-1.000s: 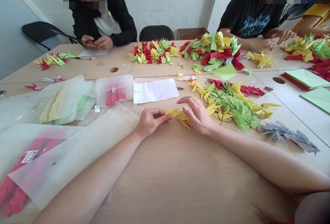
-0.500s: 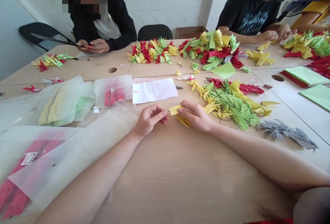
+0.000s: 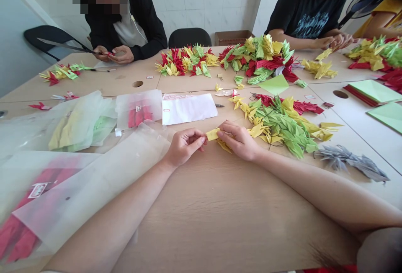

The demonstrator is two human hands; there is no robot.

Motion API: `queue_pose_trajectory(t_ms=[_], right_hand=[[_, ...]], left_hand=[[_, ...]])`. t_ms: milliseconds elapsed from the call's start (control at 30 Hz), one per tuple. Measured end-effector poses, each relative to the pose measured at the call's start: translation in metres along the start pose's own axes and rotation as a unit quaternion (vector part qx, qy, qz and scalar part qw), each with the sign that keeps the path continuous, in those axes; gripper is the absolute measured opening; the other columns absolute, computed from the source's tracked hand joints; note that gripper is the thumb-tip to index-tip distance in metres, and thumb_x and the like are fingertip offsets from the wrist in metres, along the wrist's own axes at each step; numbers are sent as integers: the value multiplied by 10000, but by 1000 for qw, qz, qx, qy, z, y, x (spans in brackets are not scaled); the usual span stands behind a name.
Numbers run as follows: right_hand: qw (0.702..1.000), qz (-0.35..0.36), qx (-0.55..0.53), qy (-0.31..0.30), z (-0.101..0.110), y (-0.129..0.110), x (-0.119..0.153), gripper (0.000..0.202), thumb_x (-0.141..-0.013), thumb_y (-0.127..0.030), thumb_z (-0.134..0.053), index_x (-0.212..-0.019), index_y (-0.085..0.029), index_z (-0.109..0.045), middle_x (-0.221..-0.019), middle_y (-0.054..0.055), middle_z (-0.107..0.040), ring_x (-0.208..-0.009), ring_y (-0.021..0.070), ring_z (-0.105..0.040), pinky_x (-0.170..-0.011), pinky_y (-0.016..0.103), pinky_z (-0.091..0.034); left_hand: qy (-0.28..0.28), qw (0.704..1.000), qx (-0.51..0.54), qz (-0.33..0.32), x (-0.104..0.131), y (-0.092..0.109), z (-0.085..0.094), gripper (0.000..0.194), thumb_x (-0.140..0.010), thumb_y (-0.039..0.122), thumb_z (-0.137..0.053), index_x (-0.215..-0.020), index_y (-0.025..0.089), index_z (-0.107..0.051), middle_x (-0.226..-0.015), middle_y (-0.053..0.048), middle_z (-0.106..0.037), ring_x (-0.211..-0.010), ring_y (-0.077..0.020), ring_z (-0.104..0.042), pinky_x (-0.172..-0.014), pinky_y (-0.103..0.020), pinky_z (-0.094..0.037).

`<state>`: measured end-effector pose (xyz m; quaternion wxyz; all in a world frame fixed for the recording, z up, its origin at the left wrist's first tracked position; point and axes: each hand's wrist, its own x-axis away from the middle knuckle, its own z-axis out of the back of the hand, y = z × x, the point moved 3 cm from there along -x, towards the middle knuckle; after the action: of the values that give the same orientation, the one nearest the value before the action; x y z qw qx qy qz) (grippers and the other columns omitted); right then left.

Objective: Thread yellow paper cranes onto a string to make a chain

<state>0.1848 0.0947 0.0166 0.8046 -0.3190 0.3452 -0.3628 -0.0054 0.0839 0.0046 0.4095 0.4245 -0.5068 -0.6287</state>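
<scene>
Between the two forearms I see a broad stretch of plain wood, the near part of the table (image 3: 213, 214), running out at the bottom of the view. The far edge passes behind the coloured piles (image 3: 256, 61), where a black chair (image 3: 190, 38) stands. On the left, a clear bag (image 3: 103, 176) comes right up along the left forearm, so there is little room on that side. To the right, green chains (image 3: 289, 128) lie just beyond the right hand (image 3: 237, 140), with a grey bundle (image 3: 351, 163) past the forearm. Straight ahead of the hands a white sheet (image 3: 189, 110) takes up the wood, a pen (image 3: 219, 105) at its right edge.

The yellow paper (image 3: 212, 134) is between the hands, held just above the table. The left hand (image 3: 185, 146) pinches its left end between thumb and finger; the right hand grips its right end, fingers curled over.

Half a second ago the left fingertips stood apart from that paper, and only the right hand had it. A second ago the left had it, while the right hand's fingers were spread. The chains and the bundle lie as they did.
</scene>
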Motion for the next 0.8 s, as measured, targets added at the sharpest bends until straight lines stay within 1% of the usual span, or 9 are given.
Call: queue_pose_trajectory(t_ms=[167,333,433,500,567,633,700,767,800], right_hand=[[1000,-3,1,13,1,1,0,321,-993,-327,-438,-697,-205,-423,-746,14,-476,-774,179,-473,-754,322,-372],[1000,-5,-15,21,2,1,1,238,-980,-331,-487,-801,-190,-556,-849,36,-568,-833,179,-532,-790,318,-398],[1000,-4,-13,21,2,1,1,231,-980,-329,-493,-817,-189,-578,-852,36,-582,-830,176,-549,-784,314,-415],[1000,3,-7,22,2,0,1,226,-982,-317,-491,-819,-190,-585,-844,37,-587,-819,174,-559,-768,314,-431],[999,30,7,35,1,-1,2,182,-971,-297,-514,-851,-195,-604,-888,50,-615,-848,181,-584,-791,327,-457],[994,82,41,67,2,-2,4,102,-949,-270,-556,-901,-212,-625,-966,61,-647,-915,193,-612,-917,382,-459],[982,134,91,100,3,-3,6,49,-929,-241,-580,-937,-239,-629,-1012,54,-665,-964,200,-626,-1063,463,-388],[971,166,131,112,3,-2,8,68,-921,-209,-568,-924,-257,-616,-1007,38,-674,-955,194,-632,-1131,511,-323],[968,175,144,110,3,-2,9,86,-917,-192,-554,-903,-259,-607,-999,32,-676,-942,189,-633,-1139,518,-317]], left_hand=[[13,1000,4,-8,0,-2,2,122,-811,249,-669,-773,133,-673,-742,-31,-671,-612,-110,-616,-530,-207,-536],[15,999,35,0,1,-2,4,157,-840,268,-629,-748,142,-608,-701,-2,-633,-542,-98,-603,-518,-214,-515],[1,998,57,8,1,-1,2,185,-879,325,-603,-855,142,-625,-758,-15,-661,-587,-107,-626,-574,-231,-524],[4,999,48,12,0,-1,0,223,-843,343,-669,-929,138,-658,-799,-28,-683,-648,-118,-637,-621,-238,-532],[25,999,21,11,0,-2,-1,247,-762,328,-764,-894,133,-691,-785,-33,-696,-670,-125,-636,-643,-241,-533],[53,999,1,-1,-1,-4,0,233,-700,300,-816,-825,137,-708,-768,-37,-710,-676,-135,-642,-655,-249,-539],[73,997,-4,-21,-1,-5,0,213,-692,283,-818,-818,145,-716,-782,-44,-724,-701,-148,-660,-683,-264,-552],[86,995,-5,-48,0,-3,1,191,-698,264,-803,-824,151,-714,-800,-48,-727,-734,-158,-671,-711,-275,-562],[90,994,-11,-60,0,-2,1,177,-700,253,-793,-819,152,-709,-799,-46,-724,-741,-158,-672,-717,-275,-563]])
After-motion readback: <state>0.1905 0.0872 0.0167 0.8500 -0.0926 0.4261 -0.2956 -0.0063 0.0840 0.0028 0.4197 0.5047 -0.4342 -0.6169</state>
